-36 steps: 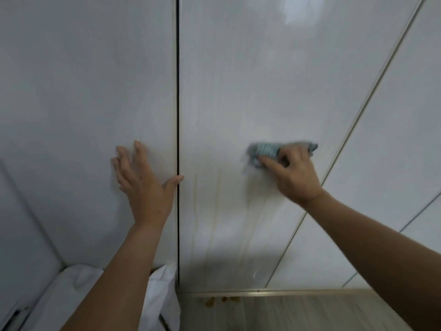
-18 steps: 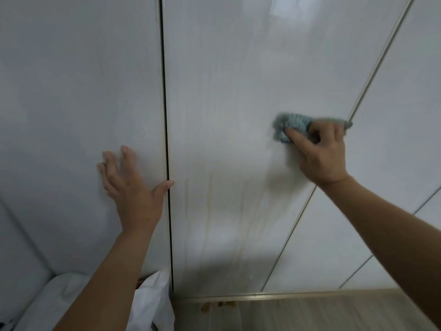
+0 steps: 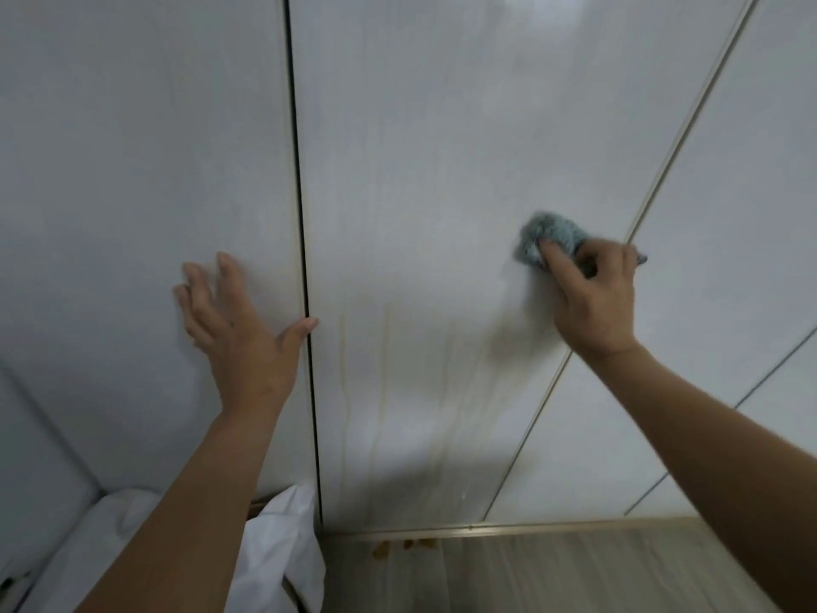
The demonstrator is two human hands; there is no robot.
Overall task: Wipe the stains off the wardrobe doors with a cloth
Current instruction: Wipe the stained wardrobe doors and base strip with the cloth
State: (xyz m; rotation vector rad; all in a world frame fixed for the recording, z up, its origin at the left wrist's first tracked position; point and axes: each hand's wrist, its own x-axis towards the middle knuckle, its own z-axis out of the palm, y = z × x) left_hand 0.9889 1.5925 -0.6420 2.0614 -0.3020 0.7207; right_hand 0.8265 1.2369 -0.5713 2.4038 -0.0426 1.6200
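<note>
Rightward from the dark seam the right hand has carried the blue-grey cloth to the far edge of the stained wardrobe door; its fingers curl round the cloth, pressing it on the panel. Left of the seam the left hand lies flat, fingers spread, thumb tip at the seam; yellowish drip stains run just right of it.

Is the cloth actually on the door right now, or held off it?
Touching. The head view shows the cloth, gripped by the right hand, pressed flat against the middle door, with no gap at its edge.
</note>
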